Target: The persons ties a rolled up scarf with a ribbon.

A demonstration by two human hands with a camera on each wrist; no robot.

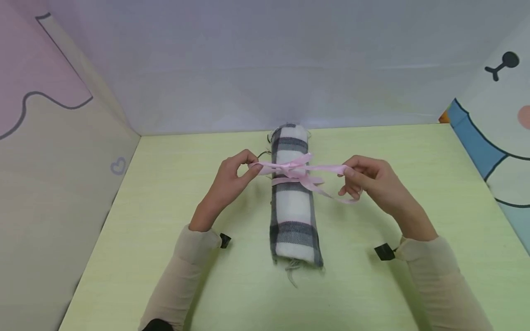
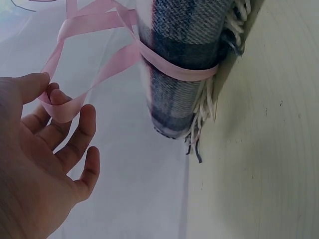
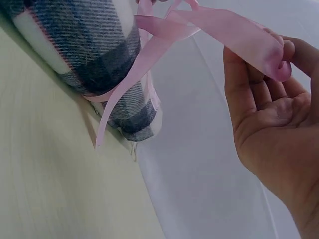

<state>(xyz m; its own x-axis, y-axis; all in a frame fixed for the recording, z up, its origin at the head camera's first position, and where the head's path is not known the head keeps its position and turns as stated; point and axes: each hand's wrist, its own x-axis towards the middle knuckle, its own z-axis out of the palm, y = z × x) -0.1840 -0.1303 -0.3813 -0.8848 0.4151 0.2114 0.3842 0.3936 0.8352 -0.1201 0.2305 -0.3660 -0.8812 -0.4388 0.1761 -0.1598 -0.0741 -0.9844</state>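
Observation:
A rolled plaid scarf (image 1: 293, 207) in grey and white, with fringed ends, lies lengthwise on the table. Around its middle runs a pink ribbon (image 1: 304, 179), crossed and knotted on top. On the left side, my left hand (image 1: 227, 181) pinches a ribbon loop between thumb and forefinger; the left wrist view shows that loop (image 2: 70, 112) hanging over the fingers. My right hand (image 1: 374, 184) pinches another stretch of ribbon (image 3: 239, 40) to the right of the roll. Both stretches are drawn outward from the knot. One loose ribbon tail (image 3: 112, 112) hangs down the roll's right side.
The pale yellow-green table (image 1: 165, 202) extends on both sides of the roll. A whitish fabric wall (image 1: 290, 69) rises at the back, right behind the roll's far end. Printed panels stand at the left (image 1: 62, 184) and right (image 1: 492, 133).

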